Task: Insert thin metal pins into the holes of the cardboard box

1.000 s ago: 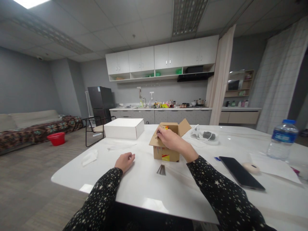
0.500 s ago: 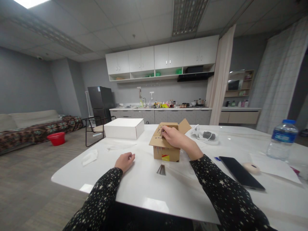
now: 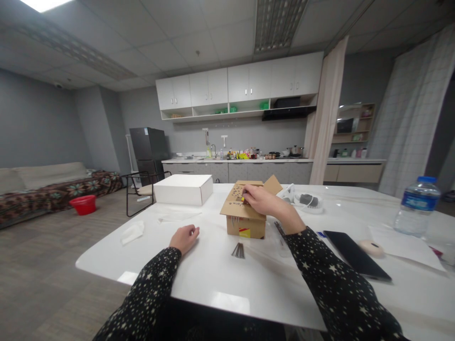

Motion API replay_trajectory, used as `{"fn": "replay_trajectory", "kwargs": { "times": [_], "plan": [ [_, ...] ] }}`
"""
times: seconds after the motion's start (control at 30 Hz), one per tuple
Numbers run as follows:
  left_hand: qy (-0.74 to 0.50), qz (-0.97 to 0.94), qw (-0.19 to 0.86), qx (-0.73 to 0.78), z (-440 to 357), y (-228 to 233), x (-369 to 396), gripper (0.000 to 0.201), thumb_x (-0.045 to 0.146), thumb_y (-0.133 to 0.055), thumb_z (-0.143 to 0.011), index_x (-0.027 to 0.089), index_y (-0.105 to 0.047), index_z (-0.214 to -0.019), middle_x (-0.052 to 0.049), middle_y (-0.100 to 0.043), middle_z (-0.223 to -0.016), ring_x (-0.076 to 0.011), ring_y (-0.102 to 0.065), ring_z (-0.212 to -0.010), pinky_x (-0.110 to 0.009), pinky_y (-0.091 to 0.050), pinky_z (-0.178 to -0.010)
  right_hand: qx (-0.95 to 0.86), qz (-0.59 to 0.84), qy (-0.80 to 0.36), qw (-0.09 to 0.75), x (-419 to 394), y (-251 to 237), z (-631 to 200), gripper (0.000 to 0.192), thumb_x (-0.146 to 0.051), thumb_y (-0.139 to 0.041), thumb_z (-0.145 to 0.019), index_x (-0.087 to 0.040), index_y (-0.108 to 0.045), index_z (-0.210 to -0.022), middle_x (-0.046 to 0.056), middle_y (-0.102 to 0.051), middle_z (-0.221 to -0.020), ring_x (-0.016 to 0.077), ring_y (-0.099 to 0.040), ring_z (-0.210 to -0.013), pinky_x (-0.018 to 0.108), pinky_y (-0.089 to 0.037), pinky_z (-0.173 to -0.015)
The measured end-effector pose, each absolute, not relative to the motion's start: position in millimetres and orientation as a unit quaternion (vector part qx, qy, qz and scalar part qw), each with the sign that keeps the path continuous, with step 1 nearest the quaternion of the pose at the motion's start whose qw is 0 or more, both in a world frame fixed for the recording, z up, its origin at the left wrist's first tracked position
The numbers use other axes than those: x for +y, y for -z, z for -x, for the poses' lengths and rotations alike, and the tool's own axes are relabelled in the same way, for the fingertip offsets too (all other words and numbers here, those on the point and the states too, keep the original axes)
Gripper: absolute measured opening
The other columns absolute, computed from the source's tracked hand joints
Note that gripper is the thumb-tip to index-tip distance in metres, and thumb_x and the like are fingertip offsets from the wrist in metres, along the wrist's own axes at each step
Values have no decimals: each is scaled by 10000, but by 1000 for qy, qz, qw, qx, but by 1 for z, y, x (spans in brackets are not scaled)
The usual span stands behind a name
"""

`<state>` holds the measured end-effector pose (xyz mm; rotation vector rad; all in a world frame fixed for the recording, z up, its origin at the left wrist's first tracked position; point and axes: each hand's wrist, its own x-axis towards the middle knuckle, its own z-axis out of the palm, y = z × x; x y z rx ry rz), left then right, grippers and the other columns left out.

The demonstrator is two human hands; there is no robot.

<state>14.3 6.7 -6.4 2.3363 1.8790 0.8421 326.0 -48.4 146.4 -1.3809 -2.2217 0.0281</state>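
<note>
Table (image 3: 213, 279), white and glossy, is the largest thing we have before us, its near edge running below both sleeves. By its far edge, left of the middle, we see a closed white box (image 3: 183, 189). Right of that, short of the far edge, stands a smaller cardboard box (image 3: 245, 227); its dotted flap (image 3: 232, 209) lies over the top and juts past the box's left side, and thin metal shafts poke down beneath the flap's near edge. A clear bottle (image 3: 415, 213) with a blue cap stands upright well toward the surface's right end.

We have the right hand (image 3: 263, 201) over the flap, its fingertips drawn close together; whether they have hold of anything we cannot tell. The left hand (image 3: 184, 238) rests on the surface between the cardboard box and the near-left corner, fingers loosely bent, nothing showing in them. A dark phone (image 3: 357, 255) lies slantwise on the right, and a clear case (image 3: 282, 237) sits beside our right sleeve. Smallest, a few metal fasteners (image 3: 239, 251) (nails or screws, too small for us to say) lie fanned between the cardboard box and the near edge.
</note>
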Motion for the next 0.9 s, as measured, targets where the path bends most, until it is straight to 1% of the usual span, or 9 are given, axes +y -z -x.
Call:
{"fn": "replay_trajectory", "kwargs": {
  "times": [0.17, 0.33, 0.6, 0.77, 0.9],
  "plan": [
    [-272, -751, 14, 602, -13, 8, 8, 380, 457, -380, -875, 215, -476, -599, -16, -560, -609, -167, -500, -623, -276, -323, -631, -818, 517, -16, 253, -50, -148, -328, 194, -265, -377, -983, -184, -548, -941, 130, -668, -1053, 227, -598, -941, 298, -401, -768],
    [-267, -748, 12, 607, -14, 8, 8, 378, 453, -379, -875, 212, -489, -606, -20, -567, -618, -169, -498, -631, -278, -319, -632, -813, 532, -10, 237, -49, -149, -330, 201, -277, -381, -981, -180, -554, -947, 130, -668, -1035, 225, -599, -920, 297, -399, -747],
    [-271, -749, 17, 605, -14, 7, 8, 376, 459, -375, -865, 213, -478, -600, -18, -547, -611, -167, -482, -624, -277, -314, -633, -813, 532, -1, 238, -48, -148, -330, 210, -272, -384, -978, -179, -569, -939, 133, -669, -1050, 226, -599, -916, 299, -400, -736],
    [-274, -750, 24, 602, -15, 6, 7, 377, 472, -366, -858, 214, -460, -599, -17, -534, -604, -167, -473, -619, -277, -308, -634, -823, 518, 1, 233, -46, -147, -330, 204, -265, -397, -970, -183, -581, -938, 114, -676, -1000, 221, -600, -897, 299, -407, -731],
    [-273, -749, 25, 603, -14, 6, 7, 371, 469, -366, -858, 214, -458, -605, -17, -534, -607, -166, -473, -623, -278, -307, -637, -823, 514, 2, 241, -45, -145, -330, 200, -267, -403, -965, -186, -586, -954, 110, -674, -1002, 220, -598, -889, 298, -405, -725]
  ]
}}
